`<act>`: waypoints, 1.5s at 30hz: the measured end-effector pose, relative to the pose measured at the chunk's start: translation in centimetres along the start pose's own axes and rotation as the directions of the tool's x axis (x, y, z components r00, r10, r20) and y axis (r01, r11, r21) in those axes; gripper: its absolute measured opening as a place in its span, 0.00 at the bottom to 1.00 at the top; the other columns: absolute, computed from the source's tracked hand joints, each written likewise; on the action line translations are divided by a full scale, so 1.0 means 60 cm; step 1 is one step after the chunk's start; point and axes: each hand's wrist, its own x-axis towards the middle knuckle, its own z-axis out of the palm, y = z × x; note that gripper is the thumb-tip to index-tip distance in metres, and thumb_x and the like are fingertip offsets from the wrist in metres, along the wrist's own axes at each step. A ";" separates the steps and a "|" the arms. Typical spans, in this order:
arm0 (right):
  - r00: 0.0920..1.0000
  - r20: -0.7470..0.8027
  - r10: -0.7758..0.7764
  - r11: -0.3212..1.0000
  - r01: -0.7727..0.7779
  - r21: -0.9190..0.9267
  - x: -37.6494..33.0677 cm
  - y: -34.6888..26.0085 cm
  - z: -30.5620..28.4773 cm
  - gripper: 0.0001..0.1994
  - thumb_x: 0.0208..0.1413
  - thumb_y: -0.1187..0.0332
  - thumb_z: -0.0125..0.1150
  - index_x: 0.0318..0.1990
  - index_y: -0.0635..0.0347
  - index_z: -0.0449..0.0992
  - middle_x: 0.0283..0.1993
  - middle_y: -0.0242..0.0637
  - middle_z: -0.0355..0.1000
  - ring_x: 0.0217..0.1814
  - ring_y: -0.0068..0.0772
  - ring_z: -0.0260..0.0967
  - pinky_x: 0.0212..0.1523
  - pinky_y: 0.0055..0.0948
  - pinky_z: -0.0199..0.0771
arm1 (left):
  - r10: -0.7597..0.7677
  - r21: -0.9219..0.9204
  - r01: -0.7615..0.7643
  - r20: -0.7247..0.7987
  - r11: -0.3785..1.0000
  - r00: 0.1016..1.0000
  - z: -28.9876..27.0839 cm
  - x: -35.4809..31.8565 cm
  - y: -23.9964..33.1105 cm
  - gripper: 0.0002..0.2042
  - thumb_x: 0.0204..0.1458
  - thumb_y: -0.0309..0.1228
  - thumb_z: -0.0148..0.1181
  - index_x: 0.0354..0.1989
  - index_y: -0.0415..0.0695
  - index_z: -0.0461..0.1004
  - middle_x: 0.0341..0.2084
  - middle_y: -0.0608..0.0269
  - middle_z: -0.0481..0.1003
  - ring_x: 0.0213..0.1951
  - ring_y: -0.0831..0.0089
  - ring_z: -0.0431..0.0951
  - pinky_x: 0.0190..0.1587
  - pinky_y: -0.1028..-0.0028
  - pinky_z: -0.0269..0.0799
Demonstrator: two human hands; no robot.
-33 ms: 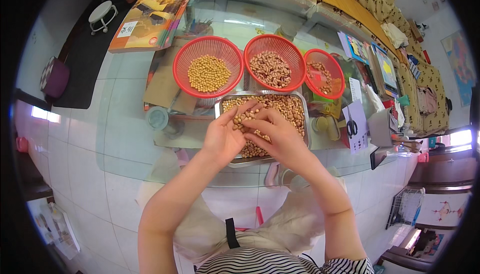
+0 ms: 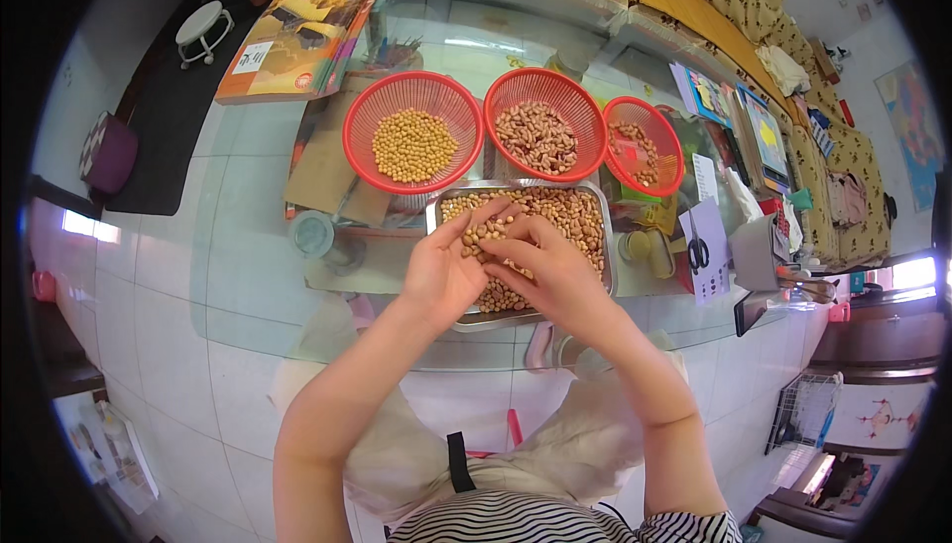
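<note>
Currently, left hand (image 2: 443, 273) cups beans, right hand (image 2: 551, 273) pinches beans over one tray (image 2: 601, 245); three baskets (image 2: 414, 133) at 12 o'clock.

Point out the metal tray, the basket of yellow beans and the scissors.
metal tray (image 2: 605, 245): head view, right rim.
basket of yellow beans (image 2: 359, 156): head view, left red wall.
scissors (image 2: 698, 253): head view, dark handles.

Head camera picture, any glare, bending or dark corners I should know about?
Head view: window glare streaks the glass table top, straight edges bow near the rim, corners are black; the hands over the metal tray look sharp and evenly lit.
</note>
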 end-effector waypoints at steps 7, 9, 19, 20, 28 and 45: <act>0.983 -0.060 0.172 0.982 -0.166 0.084 -0.001 0.003 -0.007 0.09 0.54 0.74 0.63 0.43 0.60 0.75 0.39 0.38 0.70 0.38 0.37 0.72 0.36 0.32 0.73 | 0.026 -0.035 -0.027 -0.016 0.999 1.000 0.002 0.000 0.000 0.23 0.67 0.32 0.32 0.65 0.30 0.56 0.61 0.48 0.64 0.63 0.59 0.65 0.66 0.59 0.61; 0.950 -0.210 0.229 0.968 -0.200 0.149 0.006 0.012 -0.029 0.06 0.57 0.73 0.62 0.42 0.60 0.75 0.37 0.35 0.75 0.35 0.28 0.74 0.34 0.25 0.73 | 0.043 -0.072 -0.047 -0.055 0.996 0.998 0.012 -0.005 0.003 0.22 0.67 0.31 0.32 0.65 0.30 0.55 0.61 0.46 0.64 0.64 0.57 0.64 0.67 0.58 0.61; 0.532 -0.581 0.616 0.777 -0.289 0.560 -0.025 0.199 -0.166 0.15 0.61 0.71 0.60 0.54 0.63 0.72 0.44 0.39 0.75 0.41 0.24 0.75 0.38 0.22 0.75 | 0.014 -0.091 -0.014 -0.003 0.996 1.000 0.006 0.000 -0.002 0.23 0.66 0.31 0.34 0.64 0.27 0.55 0.62 0.42 0.62 0.65 0.53 0.62 0.68 0.59 0.61; 0.543 -0.593 0.595 0.794 -0.280 0.540 -0.023 0.193 -0.166 0.15 0.60 0.71 0.60 0.54 0.63 0.72 0.45 0.40 0.75 0.42 0.24 0.75 0.38 0.22 0.76 | 0.012 -0.096 -0.012 -0.001 0.995 1.000 0.006 0.000 -0.001 0.22 0.66 0.30 0.35 0.64 0.27 0.55 0.61 0.42 0.63 0.64 0.54 0.63 0.67 0.60 0.61; 0.844 -0.074 0.532 0.739 -0.419 0.527 -0.002 0.087 -0.070 0.13 0.62 0.71 0.57 0.53 0.63 0.74 0.48 0.33 0.75 0.46 0.21 0.73 0.42 0.21 0.74 | -0.002 -0.051 0.000 -0.025 0.999 1.000 0.004 -0.002 -0.004 0.23 0.66 0.30 0.34 0.65 0.27 0.53 0.63 0.41 0.61 0.66 0.51 0.61 0.68 0.57 0.60; 0.935 -0.219 0.278 0.958 -0.254 0.133 0.002 0.035 0.005 0.06 0.53 0.74 0.65 0.39 0.63 0.78 0.35 0.38 0.72 0.35 0.30 0.72 0.33 0.27 0.72 | -0.024 0.014 0.026 -0.154 1.000 0.988 0.005 -0.006 -0.015 0.19 0.65 0.30 0.40 0.61 0.33 0.59 0.60 0.54 0.65 0.62 0.67 0.66 0.66 0.59 0.62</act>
